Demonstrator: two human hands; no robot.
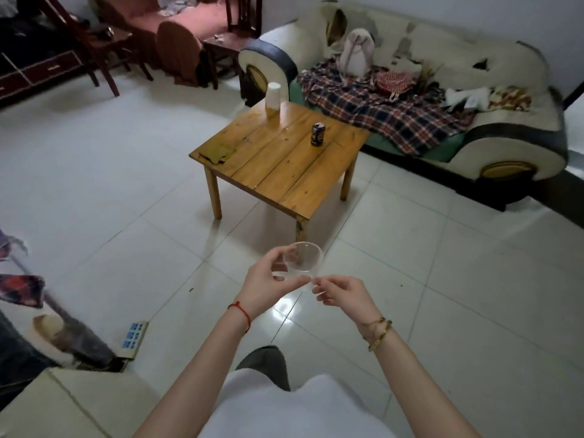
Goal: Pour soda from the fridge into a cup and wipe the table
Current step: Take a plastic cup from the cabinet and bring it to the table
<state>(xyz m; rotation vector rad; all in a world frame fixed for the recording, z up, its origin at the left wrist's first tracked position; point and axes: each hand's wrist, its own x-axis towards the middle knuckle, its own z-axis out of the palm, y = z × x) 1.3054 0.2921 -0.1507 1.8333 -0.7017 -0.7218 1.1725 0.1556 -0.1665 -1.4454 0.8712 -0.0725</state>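
Observation:
I hold a clear plastic cup [304, 259] in front of me above the tiled floor. My left hand [268, 279] grips its left side and my right hand [339, 292] pinches its lower right edge. Ahead stands a low wooden table [284, 165]. A dark soda can [317, 134] stands upright near the table's far right part. A stack of white paper cups [273, 99] stands on its far corner. A brownish cloth [218, 153] lies flat on the table's left corner.
A worn white sofa [442, 90] with a plaid blanket and bags runs behind and right of the table. A power strip [134, 336] lies on the floor at left. Wooden chairs and a pink sofa stand at the back left.

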